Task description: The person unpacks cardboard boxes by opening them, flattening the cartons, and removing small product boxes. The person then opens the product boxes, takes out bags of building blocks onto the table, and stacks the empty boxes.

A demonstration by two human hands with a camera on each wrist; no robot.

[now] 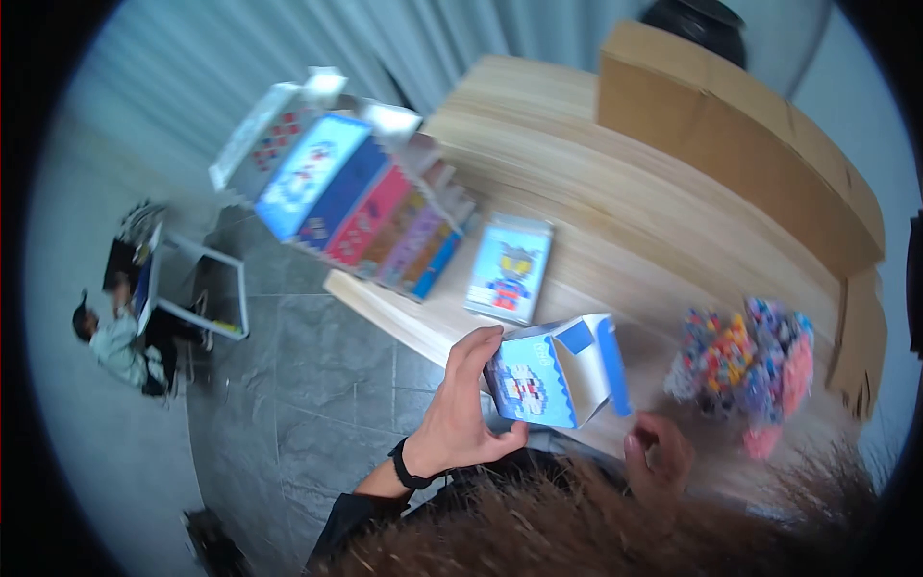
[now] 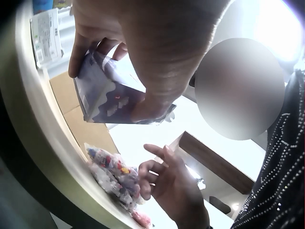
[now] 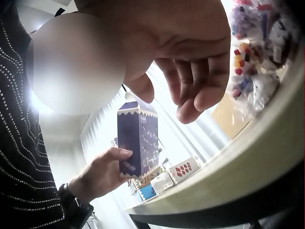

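My left hand [image 1: 460, 415] grips a small blue box [image 1: 538, 380] whose top flaps stand open toward the right. In the left wrist view the thumb and fingers hold the box [image 2: 112, 95] from both sides. Beside the box's open end, my right hand [image 1: 661, 452] is apart from it and holds nothing; in the right wrist view the fingers of the right hand [image 3: 190, 71] hang loosely bent. A flat packaged box with a robot picture [image 1: 511, 269] lies on the wooden table [image 1: 577, 202], just beyond the held box.
A row of colourful boxes [image 1: 361, 207] stands at the table's left edge. Plastic bags of small coloured pieces [image 1: 735, 361] lie at the right. Long brown cardboard [image 1: 731, 135] runs along the far right edge. A person [image 1: 120, 337] sits far left, beside a white-framed stand [image 1: 240, 288].
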